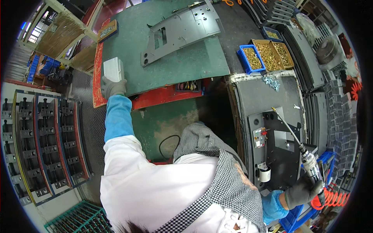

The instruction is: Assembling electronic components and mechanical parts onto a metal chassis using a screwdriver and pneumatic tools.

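Note:
My left hand (113, 87), in a grey glove, is closed on the near end of a pale rectangular box (112, 70) at the left edge of the green table. Its fingertips are partly hidden by the box. At the lower right my gloved right hand (304, 193) grips a pneumatic screwdriver (310, 164). The tool's long thin bit points up and left, over a dark metal panel (278, 165). A white cylindrical part (265, 174) and a small block with red terminals (259, 138) sit on that panel.
A grey sheet-metal bracket (182, 33) lies on the green table (155, 77). Blue bin (251, 59) and cardboard boxes (269, 54) hold brass-coloured fasteners; loose silver screws (272, 83) lie nearby. A red coiled hose (336, 199) runs at lower right. A parts rack (42, 143) stands left.

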A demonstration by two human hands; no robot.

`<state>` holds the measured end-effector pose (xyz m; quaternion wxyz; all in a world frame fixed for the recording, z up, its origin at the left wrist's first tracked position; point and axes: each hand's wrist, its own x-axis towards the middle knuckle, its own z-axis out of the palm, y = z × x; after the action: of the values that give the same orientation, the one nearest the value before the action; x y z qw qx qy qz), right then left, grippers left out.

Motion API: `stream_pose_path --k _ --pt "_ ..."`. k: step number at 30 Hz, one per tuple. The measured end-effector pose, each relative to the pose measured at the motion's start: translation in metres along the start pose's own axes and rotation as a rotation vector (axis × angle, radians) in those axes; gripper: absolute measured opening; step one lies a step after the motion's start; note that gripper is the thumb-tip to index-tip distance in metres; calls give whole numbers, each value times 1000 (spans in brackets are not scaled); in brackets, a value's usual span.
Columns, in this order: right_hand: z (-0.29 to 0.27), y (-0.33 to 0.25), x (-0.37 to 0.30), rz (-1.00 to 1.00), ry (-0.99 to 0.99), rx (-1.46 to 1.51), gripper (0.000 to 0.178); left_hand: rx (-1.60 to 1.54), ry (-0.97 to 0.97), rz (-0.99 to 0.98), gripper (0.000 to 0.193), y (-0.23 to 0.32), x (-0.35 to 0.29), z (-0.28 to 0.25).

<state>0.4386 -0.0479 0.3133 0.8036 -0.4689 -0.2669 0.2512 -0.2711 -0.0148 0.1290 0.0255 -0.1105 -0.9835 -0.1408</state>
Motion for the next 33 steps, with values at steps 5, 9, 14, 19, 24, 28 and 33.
stream_pose_path --k 5,9,14,19,24,28,33 --pt "12 9 3 -46 -58 -32 57 101 -90 -56 131 -18 7 6" --pt "25 12 3 67 -146 51 55 -99 -200 17 128 -44 32 0" --pt "38 21 -4 58 -129 65 57 -89 -304 144 116 -25 45 -24" --pt "19 32 -2 103 -211 119 59 -86 -428 156 104 -27 61 -17" --pt "-4 43 2 149 -156 142 61 -16 -434 330 107 -25 116 -18" --pt "4 45 -29 190 -160 279 62 68 -341 454 102 -14 153 -11" --pt "-1 45 -63 154 -92 190 64 -758 -424 292 108 12 166 -50"
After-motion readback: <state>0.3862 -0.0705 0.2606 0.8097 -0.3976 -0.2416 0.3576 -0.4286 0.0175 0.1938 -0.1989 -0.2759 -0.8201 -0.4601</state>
